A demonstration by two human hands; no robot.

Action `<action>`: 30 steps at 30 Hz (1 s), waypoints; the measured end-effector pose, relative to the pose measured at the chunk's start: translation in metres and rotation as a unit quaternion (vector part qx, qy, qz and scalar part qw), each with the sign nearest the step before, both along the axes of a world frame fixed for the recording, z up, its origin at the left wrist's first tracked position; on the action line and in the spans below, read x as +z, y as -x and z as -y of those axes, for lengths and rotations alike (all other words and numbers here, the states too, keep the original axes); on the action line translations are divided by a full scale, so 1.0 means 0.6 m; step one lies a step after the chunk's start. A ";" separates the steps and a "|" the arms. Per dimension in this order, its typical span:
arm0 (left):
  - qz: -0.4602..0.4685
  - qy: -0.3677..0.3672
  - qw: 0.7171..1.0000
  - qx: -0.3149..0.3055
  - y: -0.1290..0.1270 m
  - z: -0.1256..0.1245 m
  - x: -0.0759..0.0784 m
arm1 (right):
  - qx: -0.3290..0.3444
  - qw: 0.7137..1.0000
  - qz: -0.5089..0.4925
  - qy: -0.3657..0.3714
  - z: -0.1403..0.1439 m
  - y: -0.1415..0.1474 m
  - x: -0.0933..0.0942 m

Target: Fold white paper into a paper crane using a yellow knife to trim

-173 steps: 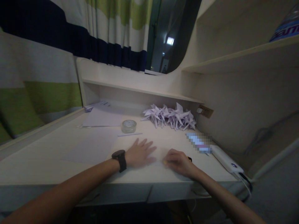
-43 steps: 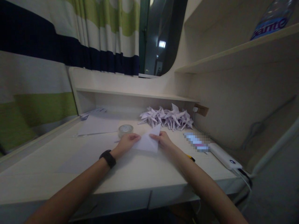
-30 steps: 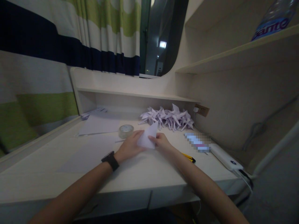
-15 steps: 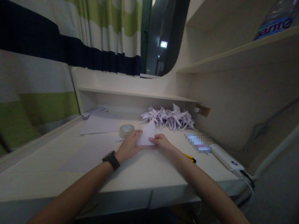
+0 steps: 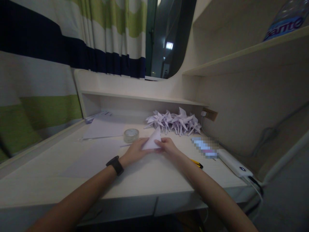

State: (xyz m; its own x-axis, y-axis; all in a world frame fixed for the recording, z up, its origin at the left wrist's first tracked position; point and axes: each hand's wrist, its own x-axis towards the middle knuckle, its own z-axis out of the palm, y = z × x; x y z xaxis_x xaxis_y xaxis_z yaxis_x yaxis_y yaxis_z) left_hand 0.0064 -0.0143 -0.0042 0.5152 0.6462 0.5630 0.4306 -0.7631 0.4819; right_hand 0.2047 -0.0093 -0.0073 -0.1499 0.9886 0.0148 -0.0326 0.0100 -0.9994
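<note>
Fingers: left hand (image 5: 133, 150) and right hand (image 5: 168, 147) both pinch the folded white paper (image 5: 152, 142), held just over the bench (image 5: 145, 174).
Behind: tape roll (image 5: 131, 135), pile of paper cranes (image 5: 174, 121).
Writing: bottle (image 5: 286, 19) label, cut off, reads "amte".
Unclear: pixelated object (image 5: 205, 146).

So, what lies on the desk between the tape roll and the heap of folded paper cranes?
In the head view, only bare desk lies between tape roll and cranes.

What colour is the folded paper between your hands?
White with a faint lilac tint, a folded paper triangle, seen best in the head view.
</note>
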 end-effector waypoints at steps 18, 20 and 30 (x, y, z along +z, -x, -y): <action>0.043 0.047 0.998 0.017 0.001 -0.019 -0.020 | 0.006 1.000 0.014 -0.020 0.000 -0.001 -0.002; 0.058 0.071 0.996 0.010 -0.001 -0.015 -0.014 | 0.026 0.999 0.008 -0.027 0.000 -0.003 -0.002; 0.089 0.210 0.972 -0.059 -0.003 -0.010 -0.007 | 0.115 0.990 -0.065 -0.050 -0.001 -0.007 -0.002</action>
State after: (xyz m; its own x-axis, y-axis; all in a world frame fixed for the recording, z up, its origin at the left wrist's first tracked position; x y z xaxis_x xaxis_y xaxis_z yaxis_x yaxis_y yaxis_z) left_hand 0.0080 -0.0084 -0.0086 0.5183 0.7808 0.3488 0.2338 -0.5217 0.8205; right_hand 0.2090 -0.0088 -0.0086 -0.3611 0.9211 0.1456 -0.1743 0.0867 -0.9809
